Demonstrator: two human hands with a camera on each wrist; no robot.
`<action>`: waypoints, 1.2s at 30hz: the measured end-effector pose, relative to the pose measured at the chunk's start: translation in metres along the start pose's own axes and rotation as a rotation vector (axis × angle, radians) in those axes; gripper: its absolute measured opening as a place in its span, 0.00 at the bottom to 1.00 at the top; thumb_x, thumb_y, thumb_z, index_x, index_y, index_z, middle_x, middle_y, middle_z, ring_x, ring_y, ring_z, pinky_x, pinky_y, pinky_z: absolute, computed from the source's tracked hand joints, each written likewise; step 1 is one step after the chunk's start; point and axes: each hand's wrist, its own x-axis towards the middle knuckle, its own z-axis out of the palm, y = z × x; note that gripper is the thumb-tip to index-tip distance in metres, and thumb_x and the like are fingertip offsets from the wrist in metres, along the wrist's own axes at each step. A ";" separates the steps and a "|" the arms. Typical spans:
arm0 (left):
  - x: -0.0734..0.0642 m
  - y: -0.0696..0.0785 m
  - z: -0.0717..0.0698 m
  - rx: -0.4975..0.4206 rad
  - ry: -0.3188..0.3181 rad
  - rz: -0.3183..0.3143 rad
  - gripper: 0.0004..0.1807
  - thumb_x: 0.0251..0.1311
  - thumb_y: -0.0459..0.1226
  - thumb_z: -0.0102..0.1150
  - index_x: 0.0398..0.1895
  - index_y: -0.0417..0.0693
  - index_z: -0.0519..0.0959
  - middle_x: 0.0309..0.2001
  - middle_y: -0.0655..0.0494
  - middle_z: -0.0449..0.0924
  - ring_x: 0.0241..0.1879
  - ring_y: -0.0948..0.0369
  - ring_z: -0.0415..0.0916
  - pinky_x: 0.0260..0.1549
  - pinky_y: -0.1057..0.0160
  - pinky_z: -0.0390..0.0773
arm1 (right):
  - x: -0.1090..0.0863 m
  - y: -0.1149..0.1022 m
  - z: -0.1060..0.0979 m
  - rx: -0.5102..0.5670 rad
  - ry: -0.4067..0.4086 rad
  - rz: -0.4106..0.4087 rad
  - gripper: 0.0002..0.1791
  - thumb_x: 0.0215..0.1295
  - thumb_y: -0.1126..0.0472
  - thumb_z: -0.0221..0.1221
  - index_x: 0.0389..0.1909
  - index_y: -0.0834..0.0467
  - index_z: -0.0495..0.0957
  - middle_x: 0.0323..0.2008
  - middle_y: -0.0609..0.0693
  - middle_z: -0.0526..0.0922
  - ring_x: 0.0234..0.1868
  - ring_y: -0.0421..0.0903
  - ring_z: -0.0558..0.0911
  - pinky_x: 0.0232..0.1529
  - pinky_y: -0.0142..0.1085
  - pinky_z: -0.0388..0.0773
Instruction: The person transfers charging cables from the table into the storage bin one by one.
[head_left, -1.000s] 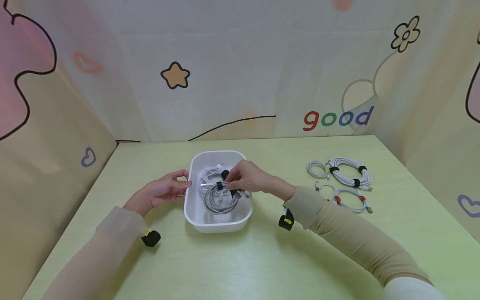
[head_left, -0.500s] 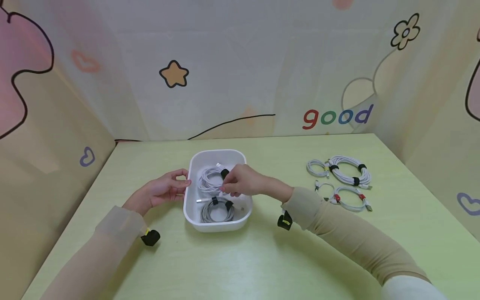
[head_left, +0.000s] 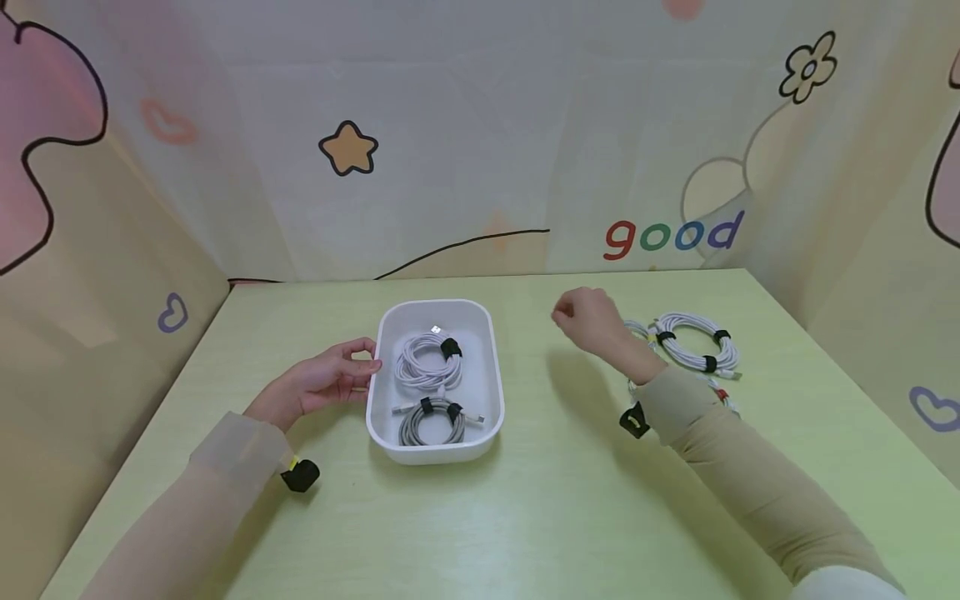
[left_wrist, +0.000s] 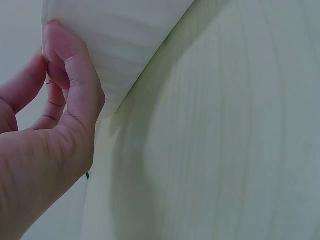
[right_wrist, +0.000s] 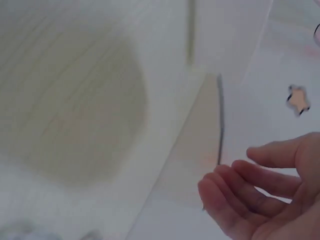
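At the left side of a white plastic bin (head_left: 492, 367), my left hand (head_left: 330, 379) pinches the rim between thumb and fingers; the bin's outer wall (left_wrist: 125, 40) shows in the left wrist view. Inside lie a coiled white cable (head_left: 404, 368) with a black strap and, nearer me, a coiled grey cable (head_left: 408, 427) with two black straps. To the right of the bin my right hand (head_left: 592, 321) hovers above the table, fingers loosely curled. In the right wrist view the right hand (right_wrist: 260, 195) holds nothing.
A large coiled white cable (head_left: 729, 357) with black straps lies at the right of the table (head_left: 480, 533). Other coiled cables beside it are partly hidden by my right arm, one with a red tie (head_left: 722, 395). A printed curtain (head_left: 450, 167) encloses the back and sides.
The grey cable coil went down to the near end of the bin and was let go. My right hand then left the bin and moved right. The left hand stayed in place.
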 end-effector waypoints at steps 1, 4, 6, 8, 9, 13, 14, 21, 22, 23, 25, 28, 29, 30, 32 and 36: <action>0.000 0.000 0.000 -0.001 0.000 -0.001 0.06 0.70 0.30 0.48 0.38 0.52 0.68 0.37 0.58 0.76 0.34 0.64 0.80 0.37 0.64 0.82 | -0.002 0.012 -0.003 -0.022 0.004 0.044 0.11 0.66 0.65 0.55 0.34 0.67 0.83 0.30 0.59 0.85 0.28 0.50 0.79 0.34 0.42 0.77; 0.000 0.000 0.000 -0.006 -0.001 -0.004 0.06 0.70 0.30 0.47 0.38 0.52 0.69 0.37 0.58 0.75 0.35 0.64 0.80 0.37 0.65 0.82 | -0.007 0.046 -0.012 -0.091 0.023 0.147 0.12 0.66 0.66 0.52 0.31 0.67 0.82 0.28 0.61 0.84 0.26 0.51 0.78 0.31 0.43 0.75; -0.001 0.000 0.000 -0.010 -0.006 -0.004 0.06 0.70 0.30 0.47 0.38 0.52 0.69 0.37 0.58 0.75 0.35 0.64 0.79 0.37 0.65 0.82 | -0.011 0.066 -0.017 -0.125 0.034 0.192 0.12 0.65 0.66 0.51 0.29 0.68 0.81 0.28 0.62 0.84 0.26 0.53 0.79 0.30 0.44 0.75; -0.001 0.001 0.000 -0.010 -0.008 -0.007 0.06 0.70 0.30 0.48 0.38 0.52 0.69 0.37 0.58 0.75 0.35 0.63 0.79 0.37 0.65 0.82 | -0.014 0.081 -0.021 -0.151 0.026 0.238 0.12 0.63 0.68 0.51 0.25 0.68 0.80 0.26 0.62 0.83 0.25 0.53 0.78 0.28 0.44 0.75; -0.001 0.001 0.000 -0.008 -0.006 -0.009 0.06 0.70 0.30 0.48 0.38 0.52 0.69 0.38 0.58 0.75 0.36 0.63 0.79 0.38 0.65 0.82 | -0.015 0.088 -0.023 -0.164 0.022 0.258 0.11 0.61 0.68 0.52 0.23 0.68 0.79 0.23 0.61 0.82 0.24 0.52 0.77 0.26 0.43 0.74; -0.002 0.002 0.000 0.006 0.001 -0.016 0.05 0.70 0.31 0.48 0.39 0.52 0.68 0.38 0.58 0.75 0.36 0.63 0.79 0.38 0.64 0.82 | -0.018 0.106 -0.026 -0.211 -0.036 0.359 0.11 0.59 0.66 0.52 0.18 0.64 0.69 0.17 0.54 0.70 0.21 0.49 0.70 0.21 0.37 0.66; -0.002 0.002 0.000 0.006 0.005 -0.017 0.06 0.69 0.31 0.49 0.39 0.52 0.68 0.38 0.58 0.75 0.36 0.63 0.80 0.38 0.64 0.82 | -0.019 0.109 -0.026 -0.222 -0.050 0.383 0.11 0.59 0.65 0.53 0.19 0.63 0.69 0.18 0.53 0.70 0.21 0.49 0.70 0.20 0.37 0.65; -0.001 0.002 0.001 0.008 -0.001 -0.015 0.06 0.69 0.31 0.49 0.39 0.52 0.67 0.38 0.57 0.76 0.36 0.63 0.80 0.38 0.64 0.83 | -0.019 0.117 -0.025 -0.270 -0.112 0.466 0.11 0.60 0.60 0.58 0.30 0.65 0.73 0.30 0.61 0.77 0.29 0.54 0.74 0.27 0.46 0.73; -0.001 0.002 0.001 0.009 -0.003 -0.014 0.06 0.69 0.31 0.49 0.39 0.52 0.67 0.38 0.57 0.76 0.36 0.63 0.80 0.38 0.64 0.83 | -0.019 0.117 -0.025 -0.272 -0.116 0.466 0.11 0.59 0.60 0.59 0.30 0.65 0.74 0.30 0.62 0.77 0.29 0.54 0.74 0.28 0.47 0.73; -0.001 0.001 0.001 0.008 -0.003 -0.014 0.06 0.69 0.31 0.49 0.40 0.52 0.67 0.38 0.57 0.76 0.36 0.63 0.80 0.38 0.64 0.83 | -0.018 0.117 -0.025 -0.275 -0.119 0.465 0.11 0.58 0.60 0.60 0.30 0.65 0.74 0.30 0.62 0.78 0.29 0.54 0.74 0.27 0.47 0.73; -0.001 0.001 0.001 0.005 -0.004 -0.013 0.06 0.69 0.31 0.49 0.40 0.52 0.67 0.38 0.57 0.76 0.36 0.63 0.80 0.38 0.64 0.83 | -0.017 0.117 -0.024 -0.271 -0.129 0.463 0.11 0.56 0.60 0.62 0.29 0.65 0.75 0.29 0.61 0.77 0.28 0.53 0.74 0.26 0.44 0.72; -0.001 0.001 0.000 0.001 -0.009 -0.009 0.06 0.69 0.31 0.48 0.39 0.52 0.67 0.39 0.57 0.75 0.36 0.63 0.80 0.38 0.64 0.82 | -0.017 0.116 -0.024 -0.252 -0.150 0.468 0.12 0.54 0.59 0.64 0.27 0.65 0.75 0.25 0.57 0.74 0.26 0.51 0.72 0.23 0.39 0.69; -0.001 0.001 0.000 -0.001 -0.012 -0.009 0.06 0.69 0.31 0.48 0.39 0.52 0.68 0.38 0.57 0.75 0.36 0.63 0.79 0.38 0.64 0.82 | -0.018 0.116 -0.024 -0.242 -0.155 0.469 0.12 0.54 0.59 0.64 0.27 0.64 0.74 0.23 0.56 0.73 0.25 0.50 0.71 0.22 0.38 0.67; -0.001 0.001 0.000 -0.003 -0.014 -0.008 0.06 0.69 0.31 0.48 0.39 0.53 0.68 0.38 0.58 0.75 0.36 0.63 0.79 0.38 0.64 0.82 | -0.018 0.115 -0.024 -0.236 -0.160 0.470 0.12 0.54 0.59 0.64 0.26 0.64 0.73 0.22 0.55 0.71 0.25 0.49 0.71 0.22 0.37 0.66; -0.001 0.001 0.000 -0.005 -0.018 -0.008 0.06 0.70 0.31 0.48 0.39 0.53 0.68 0.38 0.58 0.75 0.36 0.63 0.79 0.38 0.64 0.82 | -0.018 0.114 -0.023 -0.230 -0.169 0.474 0.13 0.54 0.59 0.64 0.25 0.63 0.71 0.21 0.53 0.69 0.24 0.48 0.70 0.21 0.36 0.65; -0.001 0.001 0.000 -0.005 -0.018 -0.010 0.06 0.70 0.31 0.48 0.39 0.52 0.68 0.38 0.58 0.76 0.36 0.63 0.80 0.39 0.63 0.83 | -0.018 0.113 -0.022 -0.238 -0.183 0.477 0.12 0.54 0.60 0.63 0.26 0.63 0.71 0.23 0.54 0.70 0.25 0.49 0.71 0.22 0.36 0.66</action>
